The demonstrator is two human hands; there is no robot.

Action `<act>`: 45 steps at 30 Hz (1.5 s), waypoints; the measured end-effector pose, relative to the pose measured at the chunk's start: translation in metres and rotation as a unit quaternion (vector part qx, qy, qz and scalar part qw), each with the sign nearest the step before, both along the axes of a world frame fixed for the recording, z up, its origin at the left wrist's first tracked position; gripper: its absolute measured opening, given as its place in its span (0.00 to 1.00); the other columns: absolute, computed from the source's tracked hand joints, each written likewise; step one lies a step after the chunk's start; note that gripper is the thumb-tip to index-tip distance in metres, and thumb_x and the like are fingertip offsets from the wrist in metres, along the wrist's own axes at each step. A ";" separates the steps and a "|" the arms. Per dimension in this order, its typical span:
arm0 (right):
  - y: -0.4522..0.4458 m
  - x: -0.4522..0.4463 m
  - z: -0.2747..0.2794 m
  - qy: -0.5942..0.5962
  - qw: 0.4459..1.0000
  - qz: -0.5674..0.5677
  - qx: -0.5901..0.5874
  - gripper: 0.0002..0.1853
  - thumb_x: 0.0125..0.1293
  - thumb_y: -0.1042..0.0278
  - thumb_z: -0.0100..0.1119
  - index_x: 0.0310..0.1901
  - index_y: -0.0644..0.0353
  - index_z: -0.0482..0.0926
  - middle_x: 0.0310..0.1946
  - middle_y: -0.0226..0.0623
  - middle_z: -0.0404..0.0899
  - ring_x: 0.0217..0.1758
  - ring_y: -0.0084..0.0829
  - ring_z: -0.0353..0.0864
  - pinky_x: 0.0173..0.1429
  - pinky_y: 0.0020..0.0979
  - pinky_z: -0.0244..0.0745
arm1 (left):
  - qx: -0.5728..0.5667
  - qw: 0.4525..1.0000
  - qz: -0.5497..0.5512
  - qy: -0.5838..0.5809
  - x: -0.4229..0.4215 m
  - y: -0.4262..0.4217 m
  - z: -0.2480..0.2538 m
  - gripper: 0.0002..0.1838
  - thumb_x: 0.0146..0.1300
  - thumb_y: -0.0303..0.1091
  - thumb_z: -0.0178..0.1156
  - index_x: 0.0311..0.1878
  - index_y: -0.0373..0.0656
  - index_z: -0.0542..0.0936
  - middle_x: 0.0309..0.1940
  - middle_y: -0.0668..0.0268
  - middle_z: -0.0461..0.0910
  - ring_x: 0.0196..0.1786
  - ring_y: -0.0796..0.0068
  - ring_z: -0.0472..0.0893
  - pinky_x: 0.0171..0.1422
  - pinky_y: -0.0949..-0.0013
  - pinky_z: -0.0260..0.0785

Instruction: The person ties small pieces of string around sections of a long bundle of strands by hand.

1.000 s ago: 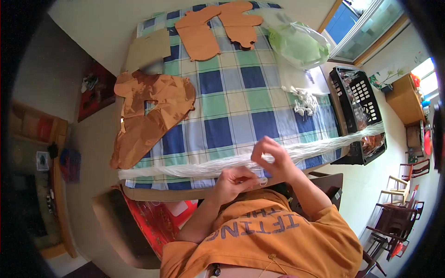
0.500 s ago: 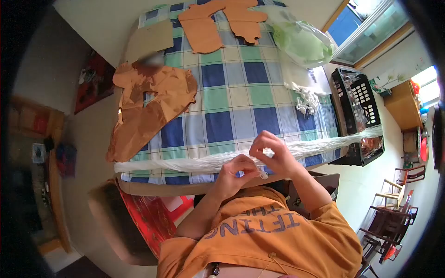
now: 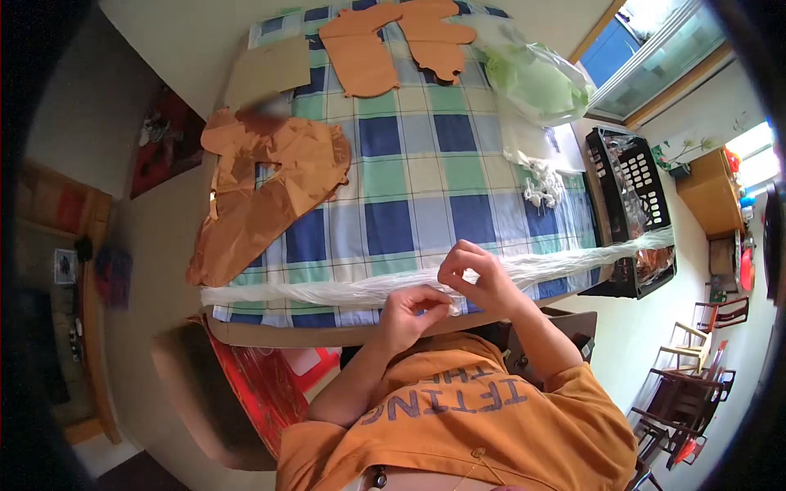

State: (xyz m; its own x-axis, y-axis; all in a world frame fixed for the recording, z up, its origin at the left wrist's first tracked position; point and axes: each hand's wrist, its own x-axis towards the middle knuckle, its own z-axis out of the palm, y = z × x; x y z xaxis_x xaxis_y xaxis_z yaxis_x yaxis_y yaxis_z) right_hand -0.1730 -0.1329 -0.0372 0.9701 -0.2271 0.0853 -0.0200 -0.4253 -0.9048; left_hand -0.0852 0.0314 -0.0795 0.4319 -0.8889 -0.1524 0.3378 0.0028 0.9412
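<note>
My left hand [image 3: 412, 316] is closed in a pinch over the near edge of the table, with a small white piece [image 3: 454, 309] at its fingertips; its kind is too small to tell. My right hand [image 3: 481, 281] is just to the right, thumb and forefinger curled together in a pinch. Whatever lies between those fingertips, perhaps a fine thread, I cannot make out. Beneath and behind both hands a long bundle of white threads [image 3: 344, 292] stretches along the table's near side and over its right edge.
The checked cloth [image 3: 389, 225] covers the table. Orange foil balloons [image 3: 303, 155] lie at left and flat orange pieces [image 3: 360, 61] at the back. Small white knotted pieces [image 3: 542, 184], a clear bag with green contents [image 3: 536, 82] and a black crate [image 3: 639, 176] are at right.
The small white piece at my left fingertips has shifted slightly left and up. My right hand has moved a little down and left, its fingers still curled.
</note>
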 end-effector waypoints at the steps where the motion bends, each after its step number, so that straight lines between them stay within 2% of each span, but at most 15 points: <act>1: -0.002 -0.001 -0.009 -0.003 1.000 -0.002 0.000 0.03 0.58 0.77 0.61 0.34 0.60 0.77 0.30 0.34 0.73 0.33 0.31 0.75 0.38 0.29 0.71 | 0.003 0.999 0.014 0.032 0.001 0.001 0.002 0.03 0.60 0.20 0.62 0.37 0.36 0.81 0.33 0.70 0.81 0.38 0.81 0.80 0.45 0.77 0.73; 7: 0.021 -0.026 -0.015 0.011 0.994 0.033 -0.102 0.06 0.55 0.76 0.63 0.35 0.59 0.78 0.31 0.36 0.73 0.36 0.40 0.74 0.42 0.38 0.69 | 0.033 0.993 0.100 -0.051 0.004 -0.005 -0.011 0.02 0.60 0.22 0.63 0.36 0.37 0.81 0.34 0.68 0.80 0.38 0.82 0.79 0.45 0.77 0.72; 9: 0.021 -0.027 0.007 0.011 0.983 0.030 -0.178 0.07 0.55 0.75 0.64 0.35 0.59 0.78 0.31 0.37 0.73 0.37 0.42 0.74 0.44 0.40 0.69 | 0.033 0.991 0.073 -0.103 0.002 -0.007 -0.012 0.03 0.60 0.23 0.64 0.36 0.38 0.81 0.35 0.67 0.80 0.38 0.82 0.79 0.45 0.76 0.72; 11: 0.008 -0.019 0.007 -0.013 0.993 0.003 -0.117 0.06 0.54 0.77 0.63 0.34 0.60 0.77 0.31 0.37 0.73 0.36 0.40 0.74 0.42 0.38 0.69 | -0.004 0.987 0.023 -0.160 0.002 -0.006 -0.009 0.03 0.59 0.23 0.64 0.37 0.38 0.81 0.35 0.67 0.80 0.38 0.81 0.78 0.44 0.74 0.72; 14: -0.001 -0.011 -0.004 -0.002 0.999 -0.034 -0.002 0.06 0.54 0.80 0.63 0.33 0.62 0.76 0.30 0.36 0.72 0.32 0.32 0.75 0.38 0.31 0.71 | -0.019 0.989 0.007 -0.147 0.003 -0.006 0.003 0.04 0.59 0.22 0.64 0.37 0.37 0.81 0.34 0.68 0.79 0.38 0.80 0.77 0.43 0.73 0.72; 19: 0.019 -0.023 -0.026 0.005 0.998 -0.053 0.039 0.05 0.54 0.82 0.62 0.33 0.64 0.77 0.30 0.35 0.73 0.33 0.30 0.75 0.39 0.29 0.71 | -0.006 0.988 0.124 0.090 0.002 -0.009 -0.009 0.02 0.60 0.21 0.62 0.35 0.38 0.80 0.35 0.69 0.80 0.36 0.80 0.80 0.44 0.77 0.73; 22: 0.025 -0.028 -0.010 -0.005 0.998 -0.062 -0.023 0.04 0.56 0.78 0.63 0.33 0.62 0.78 0.31 0.38 0.72 0.35 0.36 0.75 0.39 0.33 0.72 | 0.068 0.984 0.131 -0.096 -0.004 -0.014 -0.010 0.03 0.59 0.21 0.63 0.35 0.40 0.80 0.34 0.68 0.80 0.36 0.78 0.80 0.44 0.76 0.73; 25: 0.016 -0.021 -0.004 -0.085 0.988 -0.092 -0.094 0.04 0.58 0.76 0.63 0.34 0.62 0.77 0.31 0.37 0.73 0.36 0.35 0.76 0.39 0.32 0.73 | -0.005 0.962 0.084 -0.258 -0.003 -0.014 -0.002 0.05 0.55 0.22 0.65 0.35 0.41 0.81 0.32 0.65 0.79 0.37 0.71 0.80 0.43 0.72 0.74; 28: 0.006 -0.026 -0.011 0.001 0.994 -0.074 0.080 0.03 0.62 0.76 0.61 0.36 0.61 0.77 0.31 0.36 0.76 0.34 0.28 0.78 0.37 0.28 0.73 | -0.061 0.893 0.085 -0.438 0.002 -0.017 0.005 0.08 0.50 0.22 0.68 0.34 0.42 0.81 0.33 0.63 0.78 0.39 0.64 0.78 0.42 0.67 0.73; 32: -0.003 -0.041 -0.020 0.060 0.942 -0.060 0.324 0.02 0.65 0.77 0.58 0.38 0.63 0.74 0.32 0.31 0.77 0.33 0.21 0.78 0.37 0.25 0.74 | -0.100 0.855 0.115 -0.496 -0.008 -0.024 0.004 0.12 0.48 0.21 0.69 0.37 0.43 0.81 0.37 0.64 0.79 0.41 0.62 0.78 0.43 0.64 0.73; 35: -0.033 -0.050 -0.043 -0.051 0.961 -0.153 0.223 0.03 0.64 0.81 0.55 0.37 0.63 0.74 0.31 0.32 0.77 0.35 0.22 0.78 0.40 0.24 0.76 | -0.088 0.867 0.127 -0.474 -0.014 -0.031 0.008 0.15 0.49 0.21 0.68 0.41 0.44 0.80 0.40 0.65 0.79 0.41 0.62 0.78 0.43 0.64 0.73; 36: -0.050 -0.051 -0.041 -0.056 0.961 -0.253 0.095 0.05 0.64 0.84 0.54 0.38 0.63 0.76 0.32 0.32 0.79 0.37 0.23 0.78 0.41 0.25 0.76 | -0.079 0.868 0.127 -0.474 -0.014 -0.030 0.007 0.14 0.50 0.21 0.67 0.41 0.44 0.80 0.40 0.64 0.79 0.41 0.62 0.78 0.44 0.65 0.73; 40: -0.126 -0.074 -0.061 -0.079 0.876 -0.449 -0.160 0.07 0.60 0.82 0.59 0.40 0.61 0.77 0.37 0.37 0.80 0.38 0.30 0.81 0.45 0.29 0.77 | -0.041 0.868 0.148 -0.473 -0.005 -0.023 0.003 0.10 0.52 0.19 0.65 0.38 0.42 0.81 0.36 0.64 0.80 0.40 0.63 0.78 0.44 0.65 0.72; 42: -0.142 -0.082 -0.069 -0.015 0.853 -0.443 -0.278 0.08 0.59 0.80 0.60 0.40 0.62 0.77 0.37 0.40 0.79 0.42 0.38 0.81 0.48 0.33 0.75 | -0.024 0.860 0.166 -0.482 0.000 -0.021 0.001 0.10 0.51 0.19 0.65 0.36 0.43 0.80 0.34 0.65 0.80 0.38 0.63 0.78 0.43 0.65 0.71; 45: -0.144 -0.087 -0.072 0.034 0.870 -0.405 -0.279 0.10 0.58 0.80 0.61 0.42 0.61 0.78 0.39 0.41 0.79 0.45 0.43 0.79 0.52 0.37 0.72 | -0.005 0.855 0.169 -0.490 0.004 -0.022 -0.001 0.09 0.51 0.19 0.66 0.34 0.42 0.80 0.32 0.66 0.80 0.38 0.63 0.77 0.43 0.65 0.71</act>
State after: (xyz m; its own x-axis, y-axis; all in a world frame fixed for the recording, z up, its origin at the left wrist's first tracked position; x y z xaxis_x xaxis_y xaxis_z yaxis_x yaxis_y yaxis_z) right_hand -0.2598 -0.2772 -0.1094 0.5183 -0.7803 0.3499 -0.5626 -0.6193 -0.5477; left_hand -0.0812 0.0091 -0.0800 0.5802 -0.6869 0.4375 -0.6353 -0.0456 0.7709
